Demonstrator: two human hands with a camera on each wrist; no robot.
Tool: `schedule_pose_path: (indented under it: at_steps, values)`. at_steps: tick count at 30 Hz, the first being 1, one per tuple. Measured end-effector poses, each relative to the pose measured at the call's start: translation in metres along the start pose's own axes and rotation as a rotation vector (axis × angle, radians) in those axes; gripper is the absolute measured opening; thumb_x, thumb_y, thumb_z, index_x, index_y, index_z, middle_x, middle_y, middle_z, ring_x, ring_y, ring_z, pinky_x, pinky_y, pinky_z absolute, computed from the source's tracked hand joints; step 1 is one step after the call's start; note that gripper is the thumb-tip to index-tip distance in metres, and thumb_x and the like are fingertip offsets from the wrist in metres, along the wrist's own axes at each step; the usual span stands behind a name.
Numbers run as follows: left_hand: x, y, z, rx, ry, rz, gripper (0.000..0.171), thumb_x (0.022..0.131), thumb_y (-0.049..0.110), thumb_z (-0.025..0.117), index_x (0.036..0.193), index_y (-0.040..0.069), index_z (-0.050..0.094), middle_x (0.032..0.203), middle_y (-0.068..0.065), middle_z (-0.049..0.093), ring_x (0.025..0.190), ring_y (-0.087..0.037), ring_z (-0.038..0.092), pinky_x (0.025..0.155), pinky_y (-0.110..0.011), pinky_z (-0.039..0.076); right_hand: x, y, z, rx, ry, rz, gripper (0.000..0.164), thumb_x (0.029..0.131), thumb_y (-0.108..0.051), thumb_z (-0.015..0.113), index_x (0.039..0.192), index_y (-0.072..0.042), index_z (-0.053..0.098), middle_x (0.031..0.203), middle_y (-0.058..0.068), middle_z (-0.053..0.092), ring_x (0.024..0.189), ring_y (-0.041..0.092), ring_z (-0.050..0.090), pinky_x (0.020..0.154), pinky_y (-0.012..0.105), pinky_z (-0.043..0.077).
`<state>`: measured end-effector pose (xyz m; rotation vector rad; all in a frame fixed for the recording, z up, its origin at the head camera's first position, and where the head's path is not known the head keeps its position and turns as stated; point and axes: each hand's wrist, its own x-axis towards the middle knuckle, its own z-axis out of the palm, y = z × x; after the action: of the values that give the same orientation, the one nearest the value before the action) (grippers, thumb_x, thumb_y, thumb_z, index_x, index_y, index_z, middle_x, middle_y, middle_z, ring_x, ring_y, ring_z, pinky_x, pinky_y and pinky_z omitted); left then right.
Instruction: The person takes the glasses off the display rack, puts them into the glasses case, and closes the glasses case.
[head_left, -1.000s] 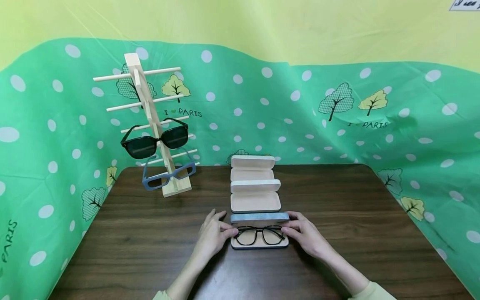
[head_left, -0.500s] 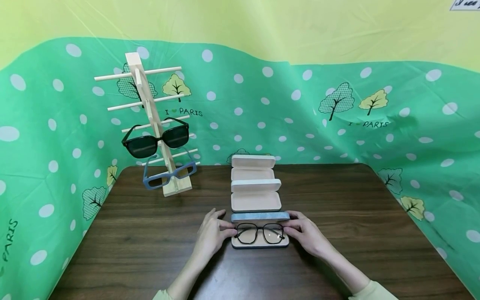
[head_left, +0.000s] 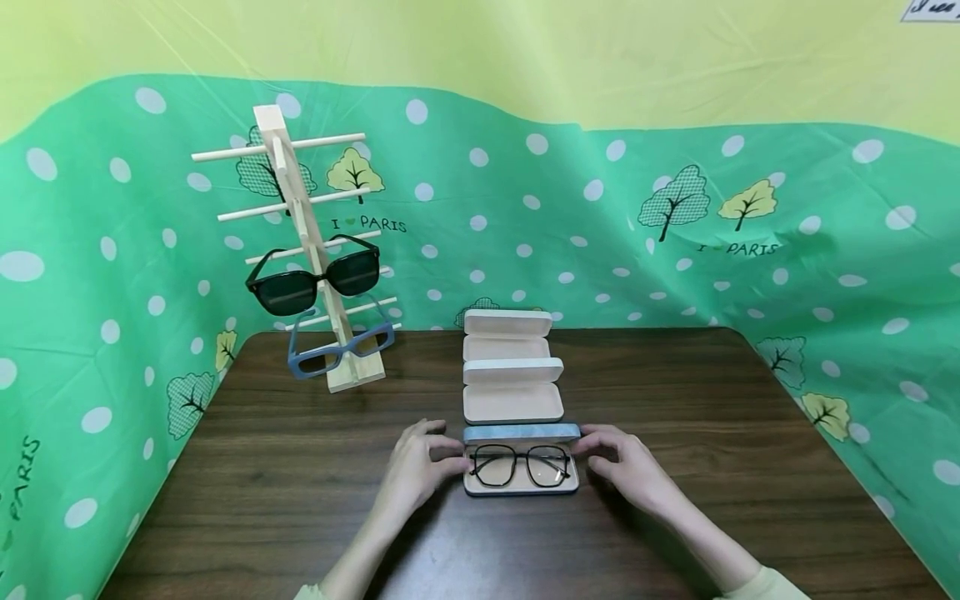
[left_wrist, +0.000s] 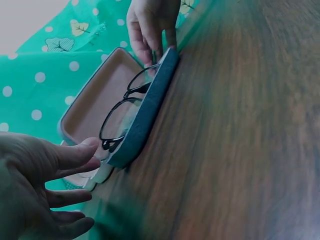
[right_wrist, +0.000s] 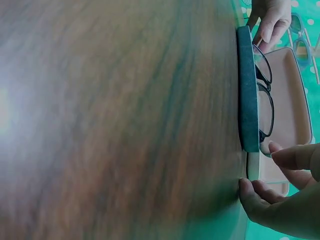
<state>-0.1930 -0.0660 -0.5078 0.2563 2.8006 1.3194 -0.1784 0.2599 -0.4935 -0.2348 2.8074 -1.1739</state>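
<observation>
Bkgd (head_left: 480,271) "PARIS"; specs (head_left: 514,456) in case (head_left: 522,433)

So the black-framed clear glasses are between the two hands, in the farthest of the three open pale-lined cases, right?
No: the head view shows the black-framed clear glasses in the nearest open case, between left hand and right hand.

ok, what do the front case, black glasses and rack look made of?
Front case: maybe leatherette over hard shell, matte; mottled blue outside, crisp edges.
Black glasses: either plastic or painted metal, smooth; thin, evenly dark.
Rack: likely bare wood, matte; pale, no shine.
</observation>
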Motion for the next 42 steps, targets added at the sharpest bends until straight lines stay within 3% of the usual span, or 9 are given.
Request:
schedule_pose_path:
  at_steps: [6, 10, 12, 17, 24, 29, 33, 37, 42]
  values:
    - [0.004, 0.001, -0.011, 0.008, -0.048, -0.023, 0.055, 0.088, 0.039, 0.081, 0.133, 0.010, 0.068, 0.143, -0.015, 0.063, 0.138, -0.042, 0.052, 0.113, -0.063, 0.042, 0.000, 0.002, -0.008, 0.016, -0.002, 0.046, 0.018, 0.095, -0.017, 0.073, 0.112, -0.012, 0.072, 0.126, 0.012, 0.071, 0.111, 0.027, 0.065, 0.088, 0.034, 0.052]
    - [0.010, 0.002, -0.014, -0.015, -0.101, -0.052, 0.072, 0.090, 0.052, 0.075, 0.146, 0.011, 0.056, 0.149, -0.015, 0.058, 0.142, -0.041, 0.049, 0.114, -0.063, 0.041, 0.002, -0.001, -0.012, 0.025, -0.024, 0.052, 0.039, 0.098, -0.034, 0.071, 0.127, -0.009, 0.066, 0.125, 0.010, 0.071, 0.113, 0.026, 0.066, 0.092, 0.038, 0.053]
    - [0.012, 0.002, -0.015, -0.015, -0.117, -0.050, 0.071, 0.092, 0.056, 0.071, 0.144, 0.010, 0.057, 0.148, -0.014, 0.058, 0.142, -0.039, 0.049, 0.115, -0.062, 0.040, 0.003, -0.003, -0.013, 0.023, -0.037, 0.054, 0.046, 0.100, -0.040, 0.066, 0.133, -0.008, 0.062, 0.129, 0.011, 0.069, 0.124, 0.028, 0.062, 0.100, 0.044, 0.050]
    - [0.018, 0.003, -0.017, -0.014, -0.139, -0.025, 0.065, 0.099, 0.058, 0.057, 0.140, 0.008, 0.062, 0.146, -0.013, 0.059, 0.141, -0.038, 0.051, 0.116, -0.061, 0.039, 0.008, -0.010, -0.015, 0.060, -0.088, 0.097, 0.052, 0.105, -0.045, 0.054, 0.142, -0.009, 0.056, 0.141, 0.015, 0.062, 0.126, 0.029, 0.061, 0.101, 0.046, 0.050]
    - [0.026, 0.004, -0.020, -0.033, -0.170, -0.072, 0.066, 0.100, 0.059, 0.054, 0.143, 0.010, 0.060, 0.150, -0.013, 0.056, 0.145, -0.037, 0.047, 0.119, -0.061, 0.035, 0.015, -0.012, -0.017, 0.038, -0.136, 0.086, 0.055, 0.106, -0.047, 0.052, 0.143, -0.008, 0.056, 0.142, 0.015, 0.062, 0.127, 0.029, 0.060, 0.103, 0.050, 0.049]
    - [0.028, 0.005, -0.021, -0.036, -0.190, -0.072, 0.064, 0.099, 0.060, 0.054, 0.134, 0.008, 0.066, 0.153, -0.014, 0.053, 0.147, -0.038, 0.044, 0.119, -0.063, 0.034, 0.022, -0.012, -0.016, 0.014, -0.185, 0.119, 0.059, 0.105, -0.050, 0.052, 0.142, -0.005, 0.058, 0.127, 0.012, 0.067, 0.103, 0.019, 0.062, 0.089, 0.038, 0.049]
    - [0.030, 0.005, -0.020, -0.021, -0.236, -0.084, 0.071, 0.098, 0.065, 0.052, 0.132, 0.005, 0.068, 0.161, -0.016, 0.043, 0.154, -0.042, 0.032, 0.120, -0.069, 0.028, 0.028, -0.014, -0.016, -0.007, -0.228, 0.128, 0.058, 0.104, -0.051, 0.053, 0.135, -0.003, 0.063, 0.106, 0.008, 0.067, 0.094, 0.019, 0.058, 0.082, 0.034, 0.046]
    - [0.034, 0.006, -0.018, -0.015, -0.274, -0.092, 0.074, 0.096, 0.069, 0.051, 0.127, 0.006, 0.071, 0.166, -0.016, 0.037, 0.159, -0.040, 0.019, 0.122, -0.072, 0.020, 0.033, -0.017, -0.017, -0.037, -0.250, 0.117, 0.056, 0.102, -0.052, 0.054, 0.131, -0.006, 0.067, 0.109, 0.006, 0.069, 0.098, 0.019, 0.059, 0.084, 0.035, 0.046]
    - [0.036, 0.008, -0.015, -0.018, -0.297, -0.104, 0.069, 0.095, 0.070, 0.053, 0.120, 0.010, 0.075, 0.167, -0.017, 0.033, 0.161, -0.041, 0.011, 0.121, -0.076, 0.015, 0.037, -0.020, -0.016, -0.073, -0.283, 0.124, 0.061, 0.100, -0.056, 0.054, 0.133, -0.007, 0.068, 0.127, 0.007, 0.071, 0.119, 0.023, 0.061, 0.097, 0.045, 0.050]
